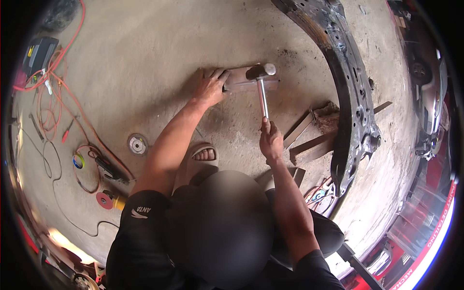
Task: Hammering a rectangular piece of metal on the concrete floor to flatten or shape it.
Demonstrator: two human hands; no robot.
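Fingers (275,129) of right hand (271,143) wrap hammer handle (263,99).

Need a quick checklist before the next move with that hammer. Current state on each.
1. Hammer secured: ok, right hand has its grip round the lower handle.
2. Workpiece steadied: ok, left hand holds its left end.
3. Left fingers clear of the hammer head: ok, head is over the workpiece's right part.
4. Hammer head touching the workpiece: cannot tell from overhead.
5. Hands gloved: not ok, both bare.
6. Toes protected: not ok, exposed in an open sandal.
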